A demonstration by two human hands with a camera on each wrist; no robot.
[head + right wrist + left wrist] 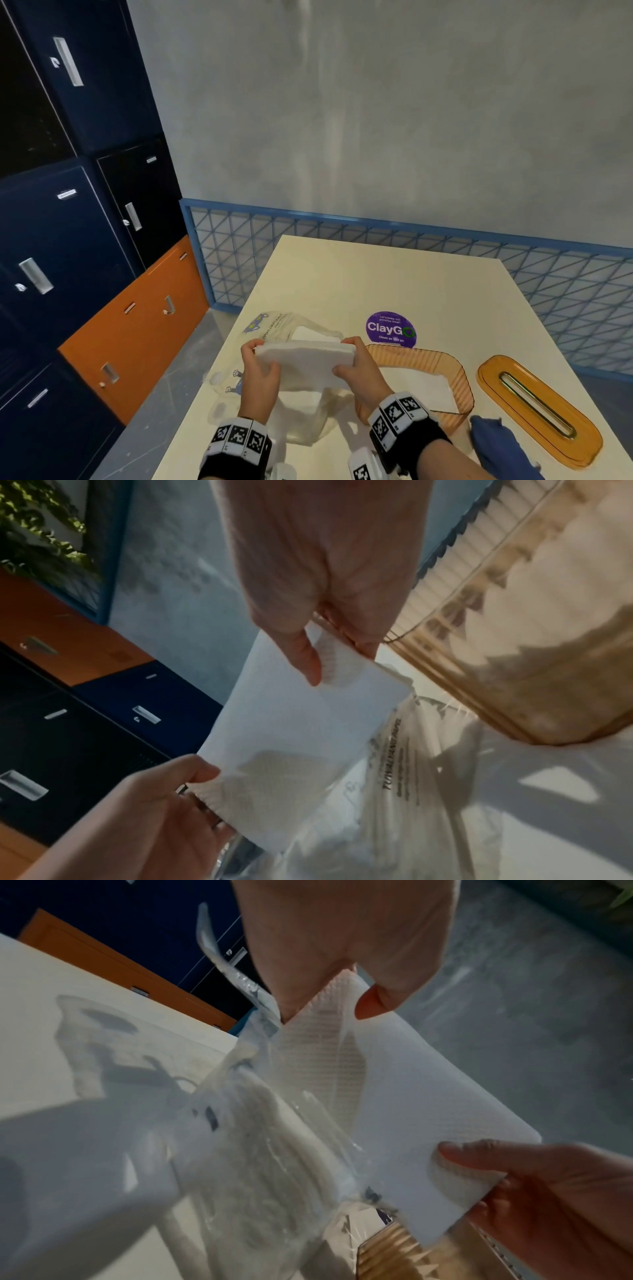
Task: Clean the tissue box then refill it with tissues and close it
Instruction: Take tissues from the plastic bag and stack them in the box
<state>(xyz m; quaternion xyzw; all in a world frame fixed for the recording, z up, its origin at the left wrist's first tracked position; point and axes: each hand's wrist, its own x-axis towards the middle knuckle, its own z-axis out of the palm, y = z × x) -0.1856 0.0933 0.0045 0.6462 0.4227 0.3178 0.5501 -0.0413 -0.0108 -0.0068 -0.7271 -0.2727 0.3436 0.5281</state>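
Note:
Both hands hold a white stack of tissues [306,359] above the clear plastic tissue pack [301,411]. My left hand [258,370] grips the stack's left end, thumb on top. My right hand [356,363] pinches its right end. In the left wrist view the stack [411,1091] runs between the two hands over the pack [260,1150]. From the right wrist, the stack [291,723] hangs beside the ribbed box wall [514,656]. The open amber tissue box [459,377] stands just right of my hands with white tissue inside. Its amber slotted lid [541,407] lies further right.
A blue cloth [496,442] lies at the near right between box and lid. A purple round sticker [391,329] is on the cream table [376,274]. Blue and orange lockers [102,240] stand to the left, and a blue mesh rail [565,291] runs behind the table.

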